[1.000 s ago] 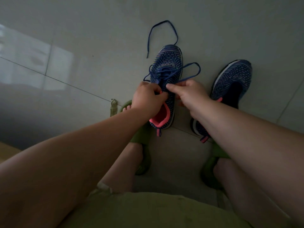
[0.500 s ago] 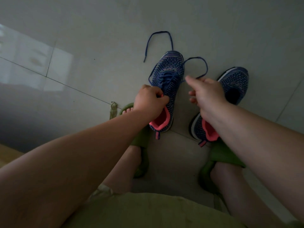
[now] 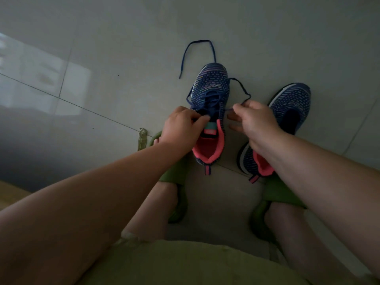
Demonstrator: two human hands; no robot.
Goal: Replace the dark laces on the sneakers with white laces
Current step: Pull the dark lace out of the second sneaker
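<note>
Standing toe-away from you on the pale grey tiled floor (image 3: 123, 58), the navy knit sneaker with a coral-pink lining (image 3: 211, 89) sits between your two hands, its heel near a tile joint. The dark blue lace (image 3: 197, 43) is partly loosened: one end trails in a loop on the floor beyond the toe, the other arcs off the shoe's right side toward your right hand.

Your left hand (image 3: 181, 128) rests at the shoe's tongue, fingers curled and pinching at the lacing near the top eyelets; what exactly lies between the fingertips you cannot tell from here. Your right hand (image 3: 255, 120) is just right of the shoe, thumb and forefinger pinching the lace's right strand, the other fingers loosely curled beneath.

The second matching navy sneaker (image 3: 287, 112) lies to the right, angled outward, its heel partly hidden behind your right forearm; its eyelet area looks dark and bare.

Nearer you, your feet wear green slip-on sandals (image 3: 176, 173), one under each forearm. A small olive scrap (image 3: 142, 138) lies on the floor left of the left sandal.
</note>
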